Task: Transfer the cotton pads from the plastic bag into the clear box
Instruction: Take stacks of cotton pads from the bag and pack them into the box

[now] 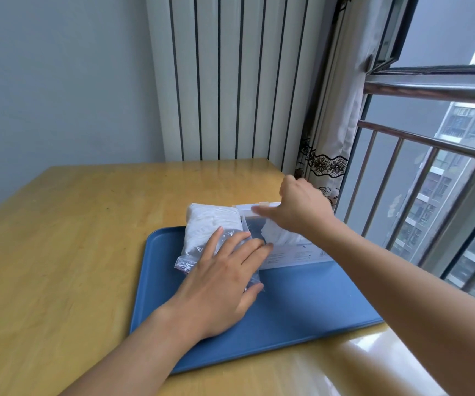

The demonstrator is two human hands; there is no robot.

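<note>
A blue tray lies on a yellowish wooden table and fills the lower centre of the frame. On the tray's far left part sits a clear plastic bag packed with white cotton pads; its crinkled open end points toward the bottom of the frame. The left hand comes in from the lower left and lies flat on that end of the bag, fingers straight and spread, pressing the plastic down, with the fingertips reaching toward the box.

Just right of the bag, touching it or nearly so, stands the clear box, in the middle of the frame. Some white cotton pads show through its transparent wall on the right side, while the left part of the inside looks dark. A white lid runs along its far top edge. A pale label strip along the lower front of the box carries small printed lines, but the print is too small to read, and no brand can be made out.

The right hand reaches in from the right of the frame, its forearm crossing above the tray. It sits at the top of the box, with the fingers curled and the forefinger stretched left along the white lid; whether it actually pinches the lid cannot be told.

Behind the table, a white ribbed radiator fills the upper centre. A patterned curtain hangs to its right, beside a window with metal bars in the upper right.
</note>
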